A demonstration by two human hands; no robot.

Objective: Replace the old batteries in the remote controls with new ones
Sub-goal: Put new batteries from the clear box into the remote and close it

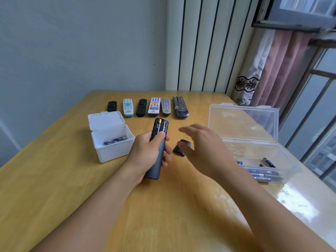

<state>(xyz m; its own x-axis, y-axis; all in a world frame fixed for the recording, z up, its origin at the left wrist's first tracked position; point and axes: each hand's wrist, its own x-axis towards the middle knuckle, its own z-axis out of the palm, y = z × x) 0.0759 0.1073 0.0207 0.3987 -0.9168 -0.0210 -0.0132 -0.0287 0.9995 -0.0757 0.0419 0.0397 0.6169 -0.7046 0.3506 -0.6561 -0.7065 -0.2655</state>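
**Between the hands: an opened remote**

Within the left hand (145, 151), a dark remote (157, 148) is gripped, batteries (161, 126) exposed. Just right of it, the right hand (201, 148) hovers with relaxed fingers over the loose battery cover (180, 149) on the table (54, 188).

Head view looks down, perhaps closely, over table (72, 179).

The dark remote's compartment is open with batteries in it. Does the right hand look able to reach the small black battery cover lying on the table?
Probably yes: the open right hand hovers just above the small black battery cover, nothing between them.
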